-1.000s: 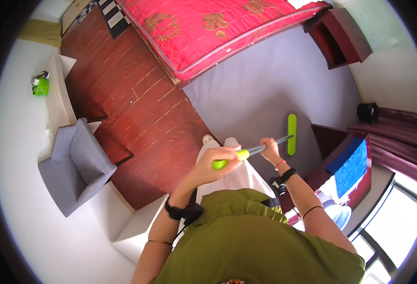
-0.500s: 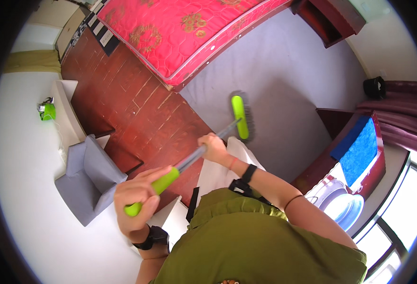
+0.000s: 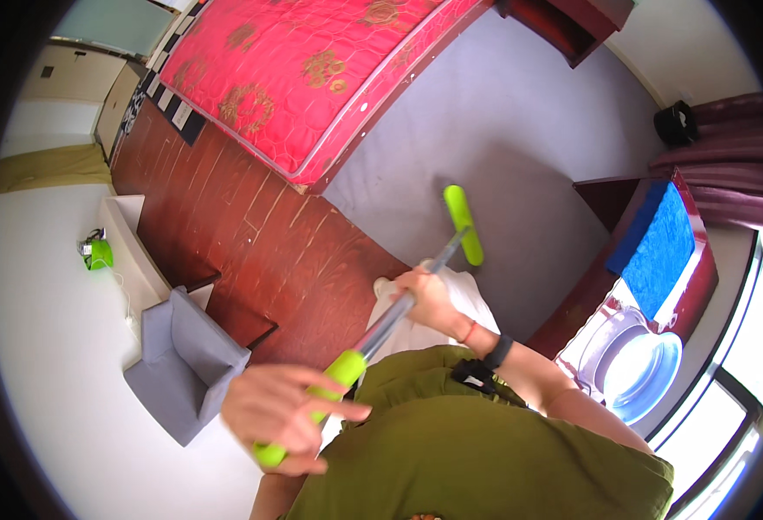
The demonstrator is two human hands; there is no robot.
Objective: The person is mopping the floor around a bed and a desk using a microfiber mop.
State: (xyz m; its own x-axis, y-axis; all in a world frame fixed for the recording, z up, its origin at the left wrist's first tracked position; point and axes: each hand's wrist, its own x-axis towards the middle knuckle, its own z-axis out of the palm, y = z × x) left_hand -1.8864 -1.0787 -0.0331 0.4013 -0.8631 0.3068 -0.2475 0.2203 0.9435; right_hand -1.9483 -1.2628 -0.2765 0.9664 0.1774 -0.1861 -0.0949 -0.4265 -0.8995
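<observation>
A broom with a green head (image 3: 463,225) and a grey pole runs slantwise across the view, its head down on the grey floor. My right hand (image 3: 423,299) is closed round the pole, partway up from the head. My left hand (image 3: 290,416), slightly blurred, lies over the green grip (image 3: 345,371) at the top end. Some of its fingers stretch out past the grip, so the hold looks loose. From this angle the bristles are mostly hidden under the head.
A bed with a red quilted mattress (image 3: 303,82) stands ahead. A grey armchair (image 3: 182,364) is at left on red-brown flooring (image 3: 251,225). To the right are a dark red table with a blue cloth (image 3: 659,251), a basin (image 3: 646,373) and a black bin (image 3: 676,124).
The broom head has moved right and a little nearer, tilting so fewer bristles show. Both hands have shifted right and down with the pole; my left fingers have loosened. The view has turned slightly.
</observation>
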